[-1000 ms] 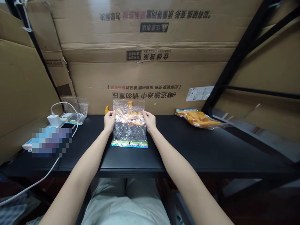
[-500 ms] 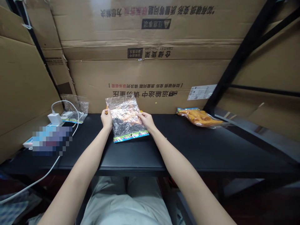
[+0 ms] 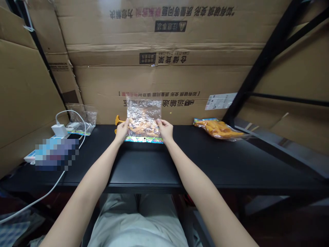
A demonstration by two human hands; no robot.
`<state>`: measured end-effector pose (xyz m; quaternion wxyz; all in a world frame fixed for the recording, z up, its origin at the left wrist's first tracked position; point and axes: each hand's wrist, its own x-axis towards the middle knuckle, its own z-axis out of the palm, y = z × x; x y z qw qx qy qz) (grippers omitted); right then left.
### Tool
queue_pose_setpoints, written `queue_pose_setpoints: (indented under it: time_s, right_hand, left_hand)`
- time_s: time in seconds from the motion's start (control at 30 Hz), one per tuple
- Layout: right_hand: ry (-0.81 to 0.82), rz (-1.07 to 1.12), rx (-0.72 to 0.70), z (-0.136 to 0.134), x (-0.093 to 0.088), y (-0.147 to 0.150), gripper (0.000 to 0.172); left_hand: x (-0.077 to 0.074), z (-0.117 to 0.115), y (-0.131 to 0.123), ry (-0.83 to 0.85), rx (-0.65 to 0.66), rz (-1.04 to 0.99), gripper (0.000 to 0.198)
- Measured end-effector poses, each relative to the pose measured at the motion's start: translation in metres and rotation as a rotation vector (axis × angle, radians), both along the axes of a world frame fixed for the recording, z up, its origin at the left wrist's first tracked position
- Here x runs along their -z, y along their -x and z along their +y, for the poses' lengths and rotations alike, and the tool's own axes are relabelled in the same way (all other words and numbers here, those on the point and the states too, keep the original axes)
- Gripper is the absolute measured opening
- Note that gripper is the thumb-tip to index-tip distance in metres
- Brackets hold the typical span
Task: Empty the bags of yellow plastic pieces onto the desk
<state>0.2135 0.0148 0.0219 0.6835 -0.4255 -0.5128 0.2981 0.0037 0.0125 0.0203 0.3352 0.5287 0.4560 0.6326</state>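
Between my hands I hold up a clear plastic bag (image 3: 144, 111) with a colourful strip along its lower edge. My left hand (image 3: 121, 131) pinches the bag's left side, and my right hand (image 3: 165, 130) grips its right side. Orange pieces show at the bag, some of them seen through the crinkled, shiny plastic. An orange piece with a flared end (image 3: 119, 120) sticks out past the left edge, beside my left fingers. Whether the pieces lie inside the bag or behind it I cannot tell.
On the black table (image 3: 144, 168), a filled bag of orange pieces (image 3: 218, 128) lies at right. At left are another clear bag (image 3: 86, 123), a white charger (image 3: 59, 130) with a cable, and a blurred-out item (image 3: 56, 154). A cardboard wall (image 3: 164, 79) stands behind.
The bag has turned from a tilt to nearly level, its coloured strip rising. My left hand has moved slightly right and down; an orange piece now shows clearly at its left.
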Motion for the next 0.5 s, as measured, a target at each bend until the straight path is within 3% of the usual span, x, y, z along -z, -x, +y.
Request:
queue_pose_setpoints:
  time_s: [0.17,0.3,0.47,0.5]
  right_hand:
    - [0.006,0.039,0.034,0.000,0.000,-0.001,0.050]
    - [0.009,0.018,0.024,-0.002,-0.001,0.001,0.050]
    - [-0.013,0.017,0.071,0.000,0.000,-0.002,0.051]
    - [-0.013,0.018,0.089,0.000,0.001,-0.003,0.051]
  left_hand:
    - [0.003,-0.002,-0.004,-0.076,-0.055,0.139,0.054]
    - [0.002,-0.004,0.000,-0.094,-0.209,0.253,0.046]
    - [0.002,-0.011,-0.001,-0.119,-0.390,0.572,0.015]
    - [0.002,-0.013,-0.002,-0.165,-0.401,0.650,0.018]
